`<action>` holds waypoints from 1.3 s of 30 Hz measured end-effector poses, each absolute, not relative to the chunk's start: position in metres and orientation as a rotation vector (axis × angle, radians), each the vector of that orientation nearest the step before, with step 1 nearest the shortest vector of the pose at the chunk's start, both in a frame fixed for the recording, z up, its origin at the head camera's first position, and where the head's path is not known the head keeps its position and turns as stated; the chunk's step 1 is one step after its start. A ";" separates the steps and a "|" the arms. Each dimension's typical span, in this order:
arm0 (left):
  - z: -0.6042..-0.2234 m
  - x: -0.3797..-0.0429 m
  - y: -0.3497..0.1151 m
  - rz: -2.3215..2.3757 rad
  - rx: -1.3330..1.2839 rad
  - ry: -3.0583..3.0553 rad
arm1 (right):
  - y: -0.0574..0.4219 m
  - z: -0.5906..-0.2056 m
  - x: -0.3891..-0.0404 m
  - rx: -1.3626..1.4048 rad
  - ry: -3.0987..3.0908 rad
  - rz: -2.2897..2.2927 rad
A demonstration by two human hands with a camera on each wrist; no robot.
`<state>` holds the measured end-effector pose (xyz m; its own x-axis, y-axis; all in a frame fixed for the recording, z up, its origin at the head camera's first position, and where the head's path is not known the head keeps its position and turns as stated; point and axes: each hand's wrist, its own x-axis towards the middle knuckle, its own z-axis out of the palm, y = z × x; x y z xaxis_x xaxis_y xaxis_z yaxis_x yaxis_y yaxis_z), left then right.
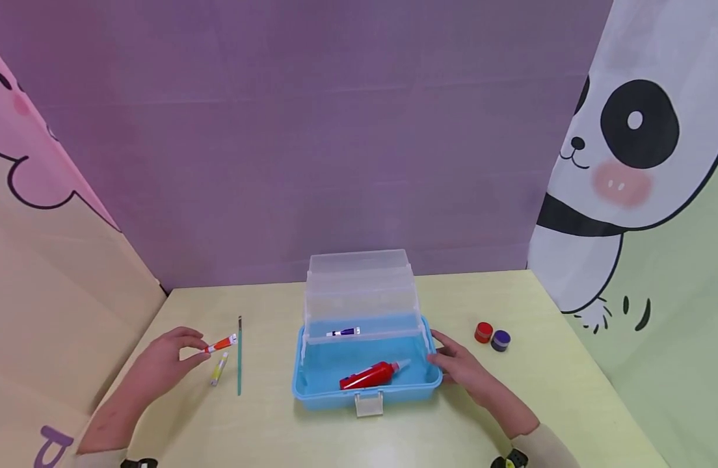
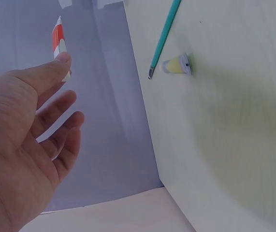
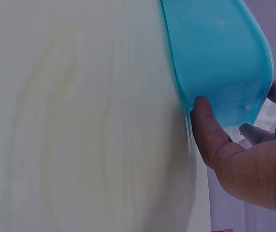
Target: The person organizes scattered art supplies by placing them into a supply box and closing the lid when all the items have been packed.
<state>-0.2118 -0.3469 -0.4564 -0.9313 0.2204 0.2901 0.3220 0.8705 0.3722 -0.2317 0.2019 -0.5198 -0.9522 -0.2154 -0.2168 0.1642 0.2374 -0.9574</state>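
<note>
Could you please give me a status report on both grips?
Left grip pinching orange-and-white tube. Right grip touching blue box, right side. Lid open. Teal paintbrush lies between tube and box.

Box (image 1: 330, 401), brush (image 1: 239, 357), yellow tube (image 1: 219, 369), pots (image 1: 484, 333) on table (image 1: 265, 429)

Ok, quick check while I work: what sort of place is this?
Probably a children's craft corner, though it could be a staged set: there's a big cartoon panda, a paintbrush and an orange-and-white tube, perhaps paint, in the left hand.
</note>
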 end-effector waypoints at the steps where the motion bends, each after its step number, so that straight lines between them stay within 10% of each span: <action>1: -0.456 -0.212 -0.345 -0.624 -0.418 -2.799 | 0.202 -0.520 -0.232 -0.048 2.209 -1.773; 39: -0.472 -0.213 -0.288 -0.819 -0.432 -2.708 | 0.200 -0.518 -0.230 -0.025 2.222 -1.762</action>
